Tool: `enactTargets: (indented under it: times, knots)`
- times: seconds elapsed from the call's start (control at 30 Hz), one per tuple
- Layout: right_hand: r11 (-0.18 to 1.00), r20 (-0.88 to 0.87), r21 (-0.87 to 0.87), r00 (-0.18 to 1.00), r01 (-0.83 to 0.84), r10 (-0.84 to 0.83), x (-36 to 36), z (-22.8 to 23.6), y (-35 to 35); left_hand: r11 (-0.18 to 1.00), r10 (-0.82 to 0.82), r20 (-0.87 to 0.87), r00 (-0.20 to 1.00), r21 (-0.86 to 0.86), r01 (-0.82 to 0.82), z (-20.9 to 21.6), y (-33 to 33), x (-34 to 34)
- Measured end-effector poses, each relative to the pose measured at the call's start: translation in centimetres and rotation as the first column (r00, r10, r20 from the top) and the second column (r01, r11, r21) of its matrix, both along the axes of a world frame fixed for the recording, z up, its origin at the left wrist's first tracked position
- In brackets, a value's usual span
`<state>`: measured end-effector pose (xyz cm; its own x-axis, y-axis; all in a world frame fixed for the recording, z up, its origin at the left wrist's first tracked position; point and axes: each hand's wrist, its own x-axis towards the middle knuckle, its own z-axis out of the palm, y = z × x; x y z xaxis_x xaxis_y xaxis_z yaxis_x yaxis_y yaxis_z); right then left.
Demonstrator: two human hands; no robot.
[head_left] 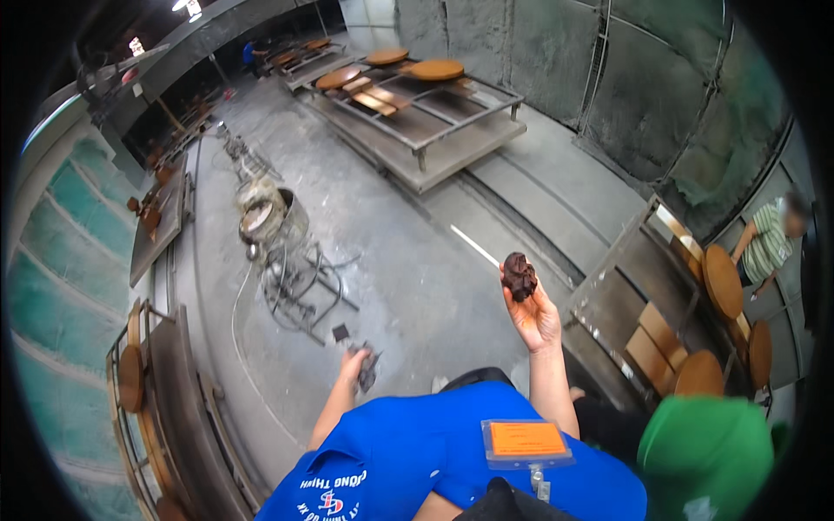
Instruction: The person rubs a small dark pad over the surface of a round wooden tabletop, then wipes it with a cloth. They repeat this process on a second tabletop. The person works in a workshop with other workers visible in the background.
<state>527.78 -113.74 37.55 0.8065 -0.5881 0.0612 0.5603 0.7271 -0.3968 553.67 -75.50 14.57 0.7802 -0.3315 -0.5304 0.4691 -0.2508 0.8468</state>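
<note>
Item one: dark brown crumpled lump [519,274], material undetermined, raised in our right hand [537,323] above the grey floor [417,317]. Right grip: fingers and thumb narrowed around the lump, holding it.

Item two: dark grey crumpled cloth [368,372], blurred, carried low in our left hand [351,363]. Left grip: gathered narrowly on the cloth, as far as the blur let us tell.

Nearby: small dark square [340,333] on the floor, just beyond the left hand; metal stand [300,286] past it.

Step in hand, we judged: holding the lump up to view. Next move, we judged, called for a steady right hold and the cloth clear of the stand.
</note>
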Motion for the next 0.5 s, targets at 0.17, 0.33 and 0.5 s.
enactTargets:
  times: [0.17,0.33,0.5]
  knots:
    - [0.952,0.275,0.252,0.956,-0.175,0.103,10.6,0.2,-11.4,0.949,-0.102,0.038,0.994,0.303,0.086,0.5,1.9,5.5]
    - [0.902,0.247,0.428,0.967,-0.058,-0.055,18.0,0.8,-21.1,0.840,-0.136,-0.052,0.989,0.524,0.143,-3.4,-0.9,11.8]
    - [0.839,0.173,0.521,0.942,0.160,-0.287,21.3,-0.5,-30.1,0.743,-0.288,-0.137,0.948,0.593,0.311,-7.6,-9.6,23.3]
